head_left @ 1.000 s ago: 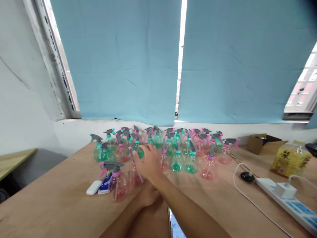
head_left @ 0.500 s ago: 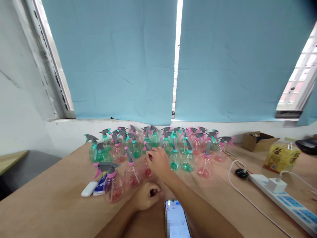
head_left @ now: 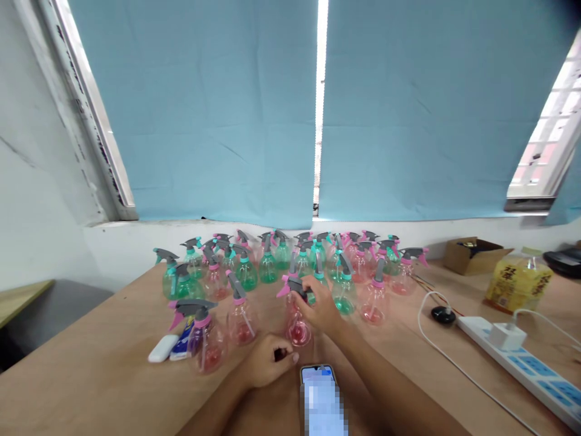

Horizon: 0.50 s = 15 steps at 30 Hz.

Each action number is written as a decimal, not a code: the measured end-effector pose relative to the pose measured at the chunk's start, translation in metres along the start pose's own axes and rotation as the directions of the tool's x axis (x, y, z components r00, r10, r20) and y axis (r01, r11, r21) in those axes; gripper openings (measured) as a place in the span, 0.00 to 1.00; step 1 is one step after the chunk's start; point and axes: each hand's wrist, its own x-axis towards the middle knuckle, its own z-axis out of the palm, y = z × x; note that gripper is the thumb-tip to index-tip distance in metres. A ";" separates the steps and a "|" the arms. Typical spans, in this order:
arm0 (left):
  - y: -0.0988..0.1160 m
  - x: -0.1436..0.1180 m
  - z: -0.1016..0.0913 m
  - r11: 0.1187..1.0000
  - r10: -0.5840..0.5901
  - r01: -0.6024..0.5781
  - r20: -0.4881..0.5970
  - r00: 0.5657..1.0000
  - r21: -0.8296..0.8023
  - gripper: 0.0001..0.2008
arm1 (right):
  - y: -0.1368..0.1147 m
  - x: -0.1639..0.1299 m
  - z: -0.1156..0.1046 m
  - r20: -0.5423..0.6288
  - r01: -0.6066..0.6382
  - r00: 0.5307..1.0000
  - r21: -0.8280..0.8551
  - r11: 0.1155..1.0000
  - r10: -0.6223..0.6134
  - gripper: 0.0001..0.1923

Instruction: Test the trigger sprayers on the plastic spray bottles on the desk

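My right hand (head_left: 321,306) grips a clear pink spray bottle (head_left: 298,333) by its grey and pink trigger head. A little red liquid lies at the bottom of this bottle, which is tilted slightly. My left hand (head_left: 270,362) rests on the table, fingers curled into a loose fist with a hollow and nothing visible inside. To its left stand two more pink spray bottles, a nearer one (head_left: 209,348) and one behind it (head_left: 242,321). Beyond my right hand is a green spray bottle (head_left: 344,298), with another pink one (head_left: 374,306) to the right.
Several green and pink spray bottles line the back of the wooden table (head_left: 113,363). A phone (head_left: 323,399) lies in front of me. At left are a white case (head_left: 163,349) and a blue packet (head_left: 182,345). At right are a power strip (head_left: 526,369), yellow bag (head_left: 517,281) and cardboard box (head_left: 474,257).
My right hand has moved right and nearer to me, bringing the pink spray bottle along from the gap between the other bottles. My left hand has stayed almost still.
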 end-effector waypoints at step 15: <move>0.001 0.003 0.000 1.000 -0.026 0.026 0.011 1.000 0.009 0.23 | 0.015 -0.002 -0.003 0.359 -0.435 0.891 0.498 0.750 0.279 0.10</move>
